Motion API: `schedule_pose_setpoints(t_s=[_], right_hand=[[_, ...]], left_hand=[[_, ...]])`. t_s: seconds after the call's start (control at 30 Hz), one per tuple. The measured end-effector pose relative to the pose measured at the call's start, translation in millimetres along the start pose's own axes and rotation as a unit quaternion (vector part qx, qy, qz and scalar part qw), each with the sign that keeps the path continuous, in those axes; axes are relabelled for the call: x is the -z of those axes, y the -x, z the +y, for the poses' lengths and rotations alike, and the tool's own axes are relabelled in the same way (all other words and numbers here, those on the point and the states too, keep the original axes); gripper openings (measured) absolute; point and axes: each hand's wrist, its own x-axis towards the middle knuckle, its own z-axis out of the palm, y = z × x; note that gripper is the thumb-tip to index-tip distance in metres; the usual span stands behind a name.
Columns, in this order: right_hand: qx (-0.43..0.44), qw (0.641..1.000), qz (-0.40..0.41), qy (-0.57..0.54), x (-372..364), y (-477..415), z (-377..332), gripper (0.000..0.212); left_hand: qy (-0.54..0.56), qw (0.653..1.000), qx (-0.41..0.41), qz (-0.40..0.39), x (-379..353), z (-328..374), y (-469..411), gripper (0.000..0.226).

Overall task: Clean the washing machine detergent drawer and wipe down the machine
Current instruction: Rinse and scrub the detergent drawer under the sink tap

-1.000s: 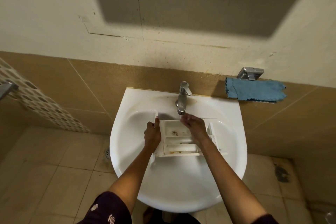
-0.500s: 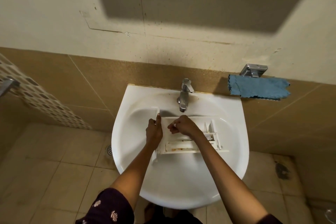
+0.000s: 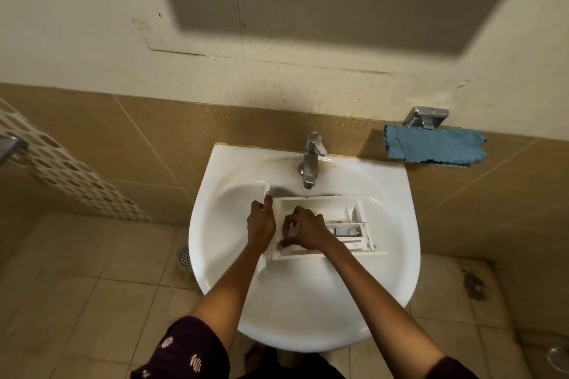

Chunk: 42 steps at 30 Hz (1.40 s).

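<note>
A: Where's the drawer?

B: White plastic detergent drawer (image 3: 320, 204) lying in the white ceramic basin (image 3: 308, 301), long side left to right, just near of the chrome tap's (image 3: 311, 163) spout. Brown residue along the near channel. Small compartments at the right end are uncovered.

A: Hands?

B: Left hand (image 3: 261, 221) grips the drawer's front panel at the left end, thumb pointing far along it. Right hand (image 3: 304, 231) is over the large left compartment, fingers curled down into it. Can't tell whether they pinch anything.

A: Step?

B: Rubbing grime out, I'd judge. To do it well: brace firmly with the left hand so the drawer doesn't skate on the basin, work fingertips into corners and the near channel, and tilt it so loosened muck drains away. Can't tell if water is running.

A: Arms?

B: Both forearms reach in from near, converging, wrists bent downward.

A: Around it?

B: Blue cloth (image 3: 434, 148) draped under a chrome wall fitting (image 3: 426, 117), far right of the basin.
</note>
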Motion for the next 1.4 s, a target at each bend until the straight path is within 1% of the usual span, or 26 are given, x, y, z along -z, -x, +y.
schedule_pose_setpoints(t_s=[0.1, 0.13, 0.27, 0.43, 0.53, 0.63, 0.67, 0.7, 0.73, 0.77, 0.8, 0.83, 0.87, 0.93, 0.97, 1.0, 1.03, 1.07, 1.17, 1.2, 1.23, 1.27, 1.3, 1.33, 1.37, 1.4], right_hand=[[-0.018, 0.997, 0.07, -0.035, -4, -2, -2, 0.031], [-0.014, 0.997, 0.072, -0.022, -5, -2, -1, 0.034], [0.034, 0.996, 0.012, 0.082, -7, 3, 6, 0.041], [0.01, 0.997, 0.054, 0.056, -9, 2, 4, 0.046], [0.024, 0.996, 0.038, 0.071, -7, 5, 4, 0.04], [0.001, 0.987, 0.029, 0.16, 2, 7, 10, 0.023], [-0.019, 0.99, 0.03, 0.138, 5, 7, 15, 0.022], [-0.041, 0.996, 0.03, 0.07, 8, 7, 20, 0.025], [-0.055, 0.997, 0.035, -0.032, 12, 6, 26, 0.029], [-0.057, 0.986, 0.048, -0.15, 17, 7, 30, 0.031], [-0.062, 0.956, 0.065, -0.279, 23, 6, 32, 0.029], [-0.079, 0.907, 0.085, -0.405, 28, 4, 31, 0.026], [-0.108, 0.84, 0.105, -0.522, 32, -1, 30, 0.026], [-0.148, 0.671, 0.118, -0.717, 38, -12, 29, 0.029], [-0.157, 0.6, 0.11, -0.777, 40, -17, 29, 0.031], [-0.165, 0.551, 0.099, -0.812, 42, -20, 29, 0.032], [-0.174, 0.522, 0.092, -0.83, 43, -23, 28, 0.031], [-0.182, 0.508, 0.089, -0.837, 44, -24, 27, 0.03], [-0.192, 0.488, 0.084, -0.847, 43, -26, 18, 0.029], [-0.192, 0.495, 0.072, -0.845, 43, -25, 15, 0.029], [-0.191, 0.522, 0.05, -0.829, 43, -23, 12, 0.03], [-0.196, 0.581, 0.017, -0.79, 43, -19, 8, 0.029], [-0.199, 0.662, -0.024, -0.722, 43, -15, 3, 0.027], [-0.198, 0.748, -0.067, -0.63, 43, -10, -2, 0.025], [-0.194, 0.822, -0.099, -0.525, 41, -9, -5, 0.025], [-0.195, 0.879, -0.107, -0.422, 39, -9, -9, 0.025]], left_hand=[[0.005, 1.0, 0.001, -0.002, 0, 2, 0, 0.053], [0.005, 1.0, 0.002, -0.002, 0, 3, 0, 0.053], [-0.003, 1.0, 0.004, -0.002, 1, 2, 1, 0.054], [-0.004, 1.0, 0.004, -0.004, 0, 2, 1, 0.053], [0.0, 1.0, 0.003, -0.004, 1, 1, 0, 0.053], [0.0, 1.0, 0.003, -0.009, 1, 0, 0, 0.054], [0.0, 1.0, 0.003, -0.011, 0, -1, -1, 0.054], [0.0, 1.0, 0.003, -0.012, 0, -1, -2, 0.053], [0.001, 1.0, 0.003, -0.014, 1, -1, -2, 0.053], [0.003, 1.0, 0.004, -0.015, 1, -1, -3, 0.053], [0.003, 1.0, 0.004, -0.014, 1, -1, -3, 0.053], [0.003, 1.0, 0.005, -0.012, 1, 0, -3, 0.054], [0.002, 1.0, 0.005, -0.011, 1, -1, -3, 0.054], [-0.001, 1.0, 0.002, -0.011, 1, -1, -3, 0.054], [-0.002, 1.0, 0.001, -0.012, 1, -1, -2, 0.054], [-0.001, 1.0, 0.001, -0.012, 1, -1, -3, 0.054], [-0.001, 1.0, -0.001, -0.013, 1, -2, -3, 0.053], [0.0, 1.0, -0.002, -0.013, 1, -1, -3, 0.053], [0.0, 1.0, -0.002, -0.016, 1, -1, -3, 0.051], [0.002, 1.0, -0.001, -0.016, 1, -2, -3, 0.052], [0.005, 1.0, -0.001, -0.016, 1, -2, -3, 0.052], [0.006, 1.0, -0.002, -0.014, 1, -2, -2, 0.052], [0.006, 1.0, -0.005, -0.012, 1, -1, -2, 0.052], [0.004, 1.0, -0.007, -0.011, 1, -1, -2, 0.052], [0.001, 1.0, -0.008, -0.011, 2, 0, -2, 0.052], [0.0, 1.0, -0.006, -0.012, 2, 0, -3, 0.052]])
